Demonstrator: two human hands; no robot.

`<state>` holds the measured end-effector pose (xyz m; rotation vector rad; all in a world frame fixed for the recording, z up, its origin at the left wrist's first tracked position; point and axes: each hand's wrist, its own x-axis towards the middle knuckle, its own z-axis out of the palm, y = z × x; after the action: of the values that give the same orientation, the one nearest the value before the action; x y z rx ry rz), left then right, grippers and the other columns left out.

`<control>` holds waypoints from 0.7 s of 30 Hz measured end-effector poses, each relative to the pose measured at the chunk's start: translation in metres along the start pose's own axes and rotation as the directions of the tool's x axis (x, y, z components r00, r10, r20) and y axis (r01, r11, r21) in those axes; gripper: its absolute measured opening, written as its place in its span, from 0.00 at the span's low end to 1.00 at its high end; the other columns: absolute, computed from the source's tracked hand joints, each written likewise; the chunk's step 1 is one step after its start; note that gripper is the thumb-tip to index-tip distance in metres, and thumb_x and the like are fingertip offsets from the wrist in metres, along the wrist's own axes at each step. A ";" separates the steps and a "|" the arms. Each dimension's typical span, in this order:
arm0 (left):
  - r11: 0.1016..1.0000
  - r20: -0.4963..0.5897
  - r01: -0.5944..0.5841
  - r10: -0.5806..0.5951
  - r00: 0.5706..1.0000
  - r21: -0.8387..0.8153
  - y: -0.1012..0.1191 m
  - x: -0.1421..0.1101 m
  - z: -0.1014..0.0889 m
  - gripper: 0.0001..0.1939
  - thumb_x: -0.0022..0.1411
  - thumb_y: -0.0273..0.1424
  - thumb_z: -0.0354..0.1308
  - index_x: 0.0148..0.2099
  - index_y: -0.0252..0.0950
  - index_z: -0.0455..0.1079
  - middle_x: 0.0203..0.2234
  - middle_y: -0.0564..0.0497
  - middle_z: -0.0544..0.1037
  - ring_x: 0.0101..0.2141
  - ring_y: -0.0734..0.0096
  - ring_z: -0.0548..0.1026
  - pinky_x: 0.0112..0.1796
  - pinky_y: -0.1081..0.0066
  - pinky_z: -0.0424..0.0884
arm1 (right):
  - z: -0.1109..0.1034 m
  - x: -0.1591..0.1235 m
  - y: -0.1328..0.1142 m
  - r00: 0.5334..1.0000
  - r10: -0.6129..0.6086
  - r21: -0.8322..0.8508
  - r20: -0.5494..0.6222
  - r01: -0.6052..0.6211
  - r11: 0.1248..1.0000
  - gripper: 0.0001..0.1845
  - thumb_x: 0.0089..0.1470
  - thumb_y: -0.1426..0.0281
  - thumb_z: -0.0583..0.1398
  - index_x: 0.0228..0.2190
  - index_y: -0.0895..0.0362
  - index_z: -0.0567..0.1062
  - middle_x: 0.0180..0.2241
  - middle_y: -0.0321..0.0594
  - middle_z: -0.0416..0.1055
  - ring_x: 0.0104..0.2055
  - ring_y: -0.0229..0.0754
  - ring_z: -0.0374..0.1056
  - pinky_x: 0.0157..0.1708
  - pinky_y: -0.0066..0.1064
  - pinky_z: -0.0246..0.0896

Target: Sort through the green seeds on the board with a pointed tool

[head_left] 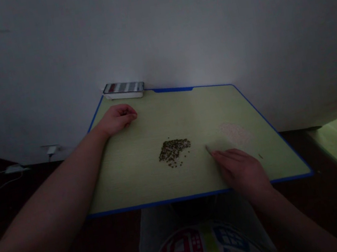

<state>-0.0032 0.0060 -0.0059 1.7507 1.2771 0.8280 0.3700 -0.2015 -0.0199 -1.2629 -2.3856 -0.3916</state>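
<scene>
On a pale table (pixel 139 181) with a blue edge lies a loose pile of small dark green beans or seeds (pixel 174 150), with some pale grains among them. To its right is a thin spread of pale grains, perhaps rice (pixel 235 132). My right hand (pixel 242 169) rests between the two, pinching a short thin stick (pixel 208 149) whose tip points toward the dark pile. My left hand (pixel 119 119) lies at the far left of the table with curled fingers; whether anything is inside them is hidden.
A phone (pixel 124 87) lies on a white box (pixel 123 95) at the table's back left corner, near the wall. A small dark sliver (pixel 260 156) lies right of my right hand. A plug (pixel 51 151) and cables are at the wall on the left.
</scene>
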 end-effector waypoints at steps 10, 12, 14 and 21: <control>0.999 0.016 -0.028 0.028 0.999 -0.037 -0.002 0.000 0.001 0.08 0.50 0.33 0.63 0.32 0.35 0.71 0.14 0.59 0.66 0.16 0.80 0.62 0.20 0.76 0.56 | 0.012 0.027 -0.011 0.987 -0.162 0.241 -0.016 0.161 0.957 0.21 0.61 0.79 0.55 0.48 0.56 0.82 0.43 0.42 0.84 0.41 0.43 0.81 0.47 0.37 0.77; 0.999 0.015 -0.019 0.019 1.000 -0.035 -0.002 0.000 0.001 0.08 0.50 0.32 0.63 0.32 0.35 0.70 0.13 0.59 0.66 0.16 0.79 0.62 0.20 0.76 0.56 | 0.012 0.030 -0.013 0.984 -0.176 0.293 -0.033 0.178 0.939 0.20 0.61 0.79 0.54 0.48 0.57 0.82 0.42 0.43 0.85 0.40 0.43 0.81 0.46 0.36 0.77; 1.000 0.009 -0.005 0.005 1.000 -0.026 0.000 -0.001 0.001 0.07 0.50 0.32 0.63 0.32 0.35 0.70 0.14 0.59 0.66 0.16 0.79 0.62 0.20 0.75 0.57 | 0.011 0.032 -0.015 0.980 -0.195 0.336 -0.037 0.196 0.921 0.20 0.62 0.79 0.54 0.48 0.58 0.82 0.41 0.43 0.85 0.40 0.42 0.81 0.46 0.35 0.77; 1.000 0.003 -0.006 0.006 1.000 -0.019 0.002 -0.001 0.001 0.07 0.50 0.32 0.63 0.32 0.34 0.71 0.15 0.58 0.67 0.17 0.79 0.64 0.21 0.75 0.58 | 0.004 0.029 -0.018 0.975 -0.220 0.440 -0.023 0.208 0.873 0.21 0.63 0.78 0.54 0.50 0.54 0.81 0.42 0.41 0.84 0.40 0.42 0.81 0.45 0.37 0.78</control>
<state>-0.0018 0.0040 -0.0047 1.7410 1.2590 0.8373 0.3393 -0.1893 -0.0106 -0.8053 -2.4555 0.1104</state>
